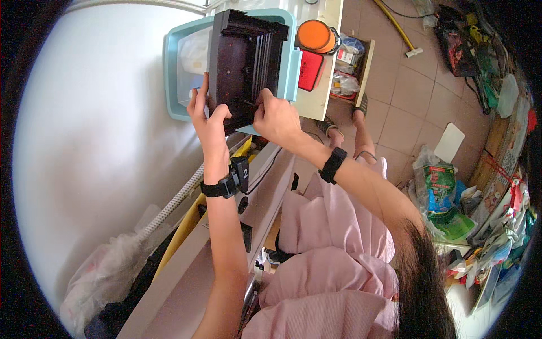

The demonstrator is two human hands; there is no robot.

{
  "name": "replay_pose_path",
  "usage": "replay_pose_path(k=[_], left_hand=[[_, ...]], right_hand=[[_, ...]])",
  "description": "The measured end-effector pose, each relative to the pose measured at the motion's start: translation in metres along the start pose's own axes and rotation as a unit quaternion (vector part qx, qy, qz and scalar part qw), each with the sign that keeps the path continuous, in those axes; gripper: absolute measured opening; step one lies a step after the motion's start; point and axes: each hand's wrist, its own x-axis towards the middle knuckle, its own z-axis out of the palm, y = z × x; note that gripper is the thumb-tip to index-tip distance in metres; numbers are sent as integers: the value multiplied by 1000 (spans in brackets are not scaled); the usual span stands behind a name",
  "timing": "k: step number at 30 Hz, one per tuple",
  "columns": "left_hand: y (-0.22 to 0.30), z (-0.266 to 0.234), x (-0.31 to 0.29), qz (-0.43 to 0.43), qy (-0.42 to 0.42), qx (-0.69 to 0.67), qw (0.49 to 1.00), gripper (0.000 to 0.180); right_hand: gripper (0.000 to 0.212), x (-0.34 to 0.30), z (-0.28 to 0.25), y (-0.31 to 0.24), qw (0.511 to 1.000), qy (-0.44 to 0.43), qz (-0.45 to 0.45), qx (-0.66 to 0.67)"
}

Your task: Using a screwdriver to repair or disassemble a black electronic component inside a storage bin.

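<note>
A black, open rectangular box with ridged inner walls is tilted over a light blue plastic bin. My left hand grips the box's near left side, fingers up along its outer wall and thumb bent over the edge. At the near right corner of the box, my right hand is closed, with its fingertips pressed together against the inner side. Whatever those fingertips pinch, if anything, is too small and hidden to make out. A whitish translucent thing shows inside the bin, left of the box.
Right of the bin, an orange round lid and a red case lie on a pale cabinet top. An open drawer holds small packages. A yellow-handled tool and bags lie on the tiled floor. A white wall borders the left.
</note>
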Motion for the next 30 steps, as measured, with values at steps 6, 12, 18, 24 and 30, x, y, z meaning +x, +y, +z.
replay_pose_path(k=[6,12,18,24,30], left_hand=[[1,3,-1,2,-8,-5,1000,71],[1,-1,0,8,-3,14,1000,71],[-5,-3,3,17,-15,13,1000,72],[-7,-3,3,5,-10,23,1000,73],[-1,0,0,-9,-19,-2,1000,73]], right_hand=[[14,-7,1,13,991,50,-120,-11],[17,1,-5,21,975,73,-207,-23],[12,6,-10,12,991,53,-112,55],[18,7,-8,14,999,36,-26,5],[24,2,-15,16,994,29,-104,4]])
